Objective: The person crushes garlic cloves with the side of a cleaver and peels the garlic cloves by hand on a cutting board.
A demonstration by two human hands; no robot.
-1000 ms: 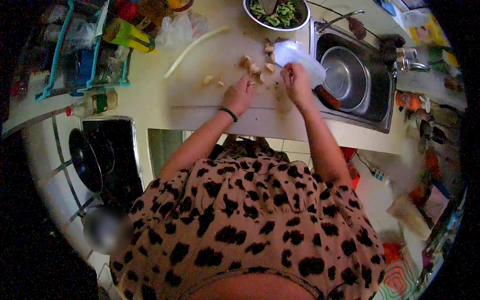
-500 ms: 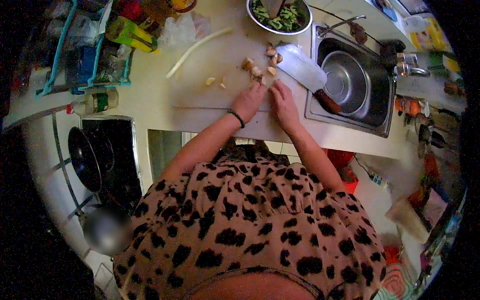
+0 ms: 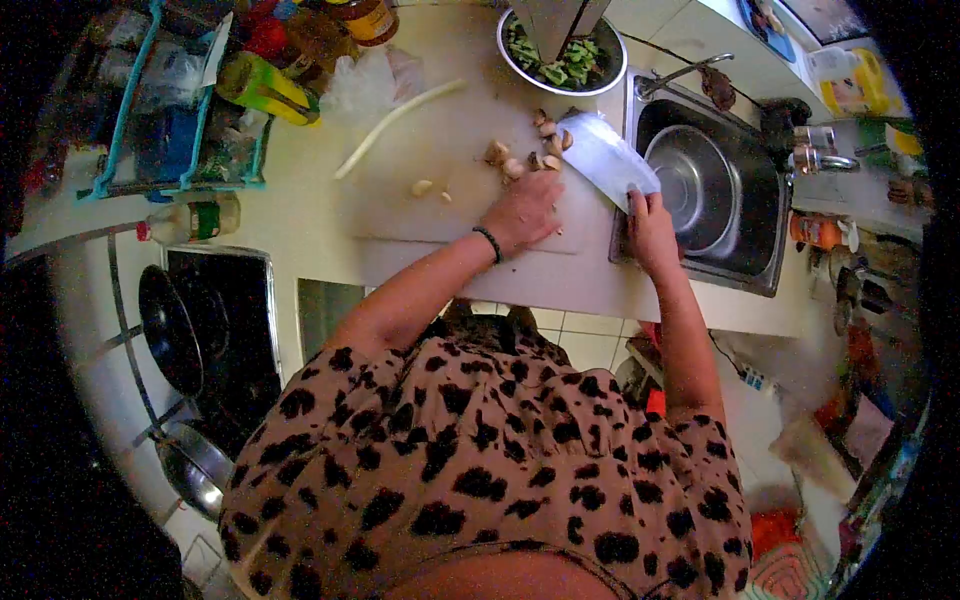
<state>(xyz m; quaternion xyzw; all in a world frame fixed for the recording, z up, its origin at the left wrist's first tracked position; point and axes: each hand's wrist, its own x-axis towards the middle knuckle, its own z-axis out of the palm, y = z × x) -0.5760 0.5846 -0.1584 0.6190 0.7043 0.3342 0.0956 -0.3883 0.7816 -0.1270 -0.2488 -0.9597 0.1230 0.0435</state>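
Observation:
My right hand (image 3: 651, 232) is closed round the handle of a cleaver, whose broad pale blade (image 3: 605, 155) reaches up and left from it, between the cutting board and the sink. On the board (image 3: 400, 215), my left hand (image 3: 525, 212) is low with its fingers bent to the right; small pale bits show at the fingertips, and what they hold is hidden. Several unpeeled garlic cloves (image 3: 513, 166) lie just above that hand, some close to the blade. Two peeled garlic cloves (image 3: 422, 187) rest farther left. A long pale stalk (image 3: 395, 125) lies at the board's upper left.
A white-rimmed bowl of chopped greens (image 3: 570, 72) stands at the back. To the right is a sink (image 3: 770, 262) with a metal basin (image 3: 690, 180) inside. A stove with a black pan (image 3: 170, 330) is at left, below a bottle (image 3: 205, 215) and a teal rack (image 3: 200, 120).
My right hand has left the garlic and moved right to grasp the cleaver's handle. My left hand has shifted slightly right, its fingers turned more sideways.

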